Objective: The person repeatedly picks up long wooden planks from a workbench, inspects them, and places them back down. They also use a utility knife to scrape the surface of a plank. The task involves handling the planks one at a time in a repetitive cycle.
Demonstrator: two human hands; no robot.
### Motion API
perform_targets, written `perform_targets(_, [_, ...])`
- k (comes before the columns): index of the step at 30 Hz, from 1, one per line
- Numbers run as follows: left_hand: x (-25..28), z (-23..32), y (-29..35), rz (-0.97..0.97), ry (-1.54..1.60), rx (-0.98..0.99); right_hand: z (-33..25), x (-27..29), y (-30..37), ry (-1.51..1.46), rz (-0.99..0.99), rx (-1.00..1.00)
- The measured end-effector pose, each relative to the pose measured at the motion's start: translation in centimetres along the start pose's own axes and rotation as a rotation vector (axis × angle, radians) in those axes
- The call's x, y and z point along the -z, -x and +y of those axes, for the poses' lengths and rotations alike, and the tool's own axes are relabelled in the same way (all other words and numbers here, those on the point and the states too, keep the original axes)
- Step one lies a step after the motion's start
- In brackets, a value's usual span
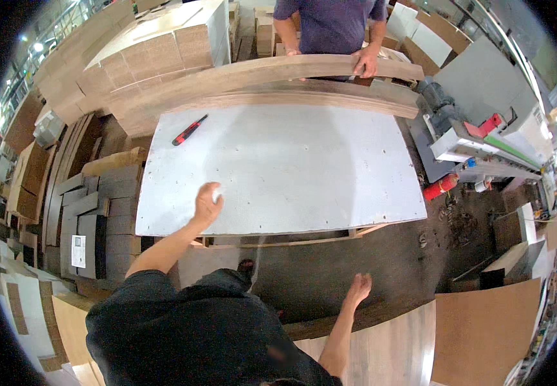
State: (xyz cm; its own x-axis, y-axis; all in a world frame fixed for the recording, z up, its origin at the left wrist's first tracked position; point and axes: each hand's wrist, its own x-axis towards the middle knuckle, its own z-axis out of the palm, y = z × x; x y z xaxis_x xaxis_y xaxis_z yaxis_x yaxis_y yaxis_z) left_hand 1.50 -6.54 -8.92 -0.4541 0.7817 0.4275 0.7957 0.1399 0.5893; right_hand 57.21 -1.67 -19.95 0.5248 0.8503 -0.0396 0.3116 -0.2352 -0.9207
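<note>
Dark shirt: nearest the camera, filling the lower left.
Left hand: over the left part of the white tabletop, near its front edge; fingers bent and parted, a gap showing.
Right hand: in front of the tabletop, near a wood-grain panel; fingers curled, but I cannot tell if they are pressed together.
Knife: red and black, lying aslant on the tabletop's far left.
Long plank: beyond the far edge, under a co-worker's hand.
Other boards: along that far edge.
</note>
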Motion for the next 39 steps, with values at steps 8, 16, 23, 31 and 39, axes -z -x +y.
perform_targets(8, [1.3, -9.5, 0.1, -0.110, -0.211, 0.039, -16.8, -16.7, -7.8, 0.480, -0.099, 0.499])
perform_targets(16, [1.4, -9.0, -0.6, -0.148, -0.233, -0.056, -17.0, -23.4, -4.6, 0.860, 0.011, 0.404])
perform_targets(23, [0.7, -8.7, -0.6, -0.190, -0.246, -0.058, -17.7, -22.5, -4.6, 0.910, -0.014, 0.322])
perform_targets(31, [0.5, -8.6, -3.0, -0.276, -0.138, -0.103, -18.3, -22.4, -4.6, 0.907, -0.011, 0.324])
perform_targets(39, [-4.7, -14.4, -13.0, -0.248, -0.203, -0.137, -18.8, -22.7, -4.2, 0.872, -0.024, 0.361])
